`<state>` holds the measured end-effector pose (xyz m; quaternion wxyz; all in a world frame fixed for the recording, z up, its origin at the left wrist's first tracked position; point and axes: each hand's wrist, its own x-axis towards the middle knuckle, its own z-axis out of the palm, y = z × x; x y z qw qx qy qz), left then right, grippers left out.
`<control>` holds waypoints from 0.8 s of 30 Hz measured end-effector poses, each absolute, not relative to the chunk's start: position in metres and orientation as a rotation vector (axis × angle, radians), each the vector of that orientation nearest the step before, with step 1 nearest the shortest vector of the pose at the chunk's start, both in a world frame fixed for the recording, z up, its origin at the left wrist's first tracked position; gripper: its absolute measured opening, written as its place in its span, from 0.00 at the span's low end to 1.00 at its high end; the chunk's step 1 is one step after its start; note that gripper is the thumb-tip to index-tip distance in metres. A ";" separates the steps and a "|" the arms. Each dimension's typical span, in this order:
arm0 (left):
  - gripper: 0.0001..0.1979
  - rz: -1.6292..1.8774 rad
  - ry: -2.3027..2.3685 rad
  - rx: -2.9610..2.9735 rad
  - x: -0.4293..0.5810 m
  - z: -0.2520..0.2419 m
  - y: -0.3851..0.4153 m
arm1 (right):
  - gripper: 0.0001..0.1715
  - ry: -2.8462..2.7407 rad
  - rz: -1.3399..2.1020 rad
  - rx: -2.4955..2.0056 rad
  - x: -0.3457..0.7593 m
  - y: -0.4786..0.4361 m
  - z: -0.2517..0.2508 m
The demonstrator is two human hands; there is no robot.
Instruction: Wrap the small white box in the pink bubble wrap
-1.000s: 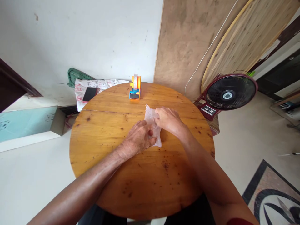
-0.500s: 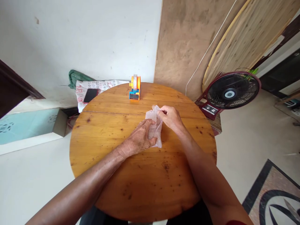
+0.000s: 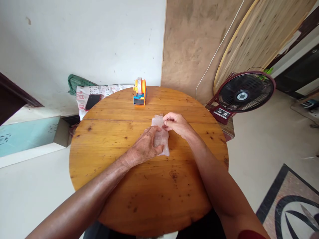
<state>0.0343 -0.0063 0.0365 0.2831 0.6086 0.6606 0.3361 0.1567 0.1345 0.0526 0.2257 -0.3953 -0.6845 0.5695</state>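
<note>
A pinkish, see-through bubble wrap packet (image 3: 161, 136) lies near the middle of the round wooden table (image 3: 119, 186). My left hand (image 3: 146, 143) grips its left side, with the thumb near the lower end and the fingers over the upper part. At the packet's upper right edge, my right hand (image 3: 177, 123) pinches the wrap between bent fingers. What the wrap encloses, if anything, cannot be made out. Beyond the hands, an orange and blue tape dispenser (image 3: 140, 92) with a roll of clear tape stands towards the table's far edge.
A dark phone (image 3: 92, 101) rests on a white printed sack (image 3: 81, 99) behind the table's left edge, beside a green bag (image 3: 78, 84). To the right is a dark red fan (image 3: 241, 94). A white wall and wooden panel (image 3: 186, 43) rise behind the table.
The raised, crumpled upper right part of the bubble wrap now lies flatter against the packet. My right hand has shifted slightly inward with it, while my left hand keeps its hold.
</note>
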 end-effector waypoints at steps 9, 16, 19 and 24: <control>0.29 0.919 1.759 1.713 0.033 0.035 -0.007 | 0.09 -2.248 1.446 -0.919 0.162 0.140 0.043; 0.23 0.864 1.739 1.789 0.031 0.036 -0.006 | 0.12 -2.446 1.277 -0.782 0.159 0.139 0.034; 0.21 0.843 1.757 1.792 0.033 0.040 -0.006 | 0.10 -2.532 1.102 -0.712 0.156 0.140 0.027; 0.19 0.908 1.827 1.861 0.035 0.038 -0.007 | 0.05 -2.613 0.935 -0.672 0.155 0.141 0.024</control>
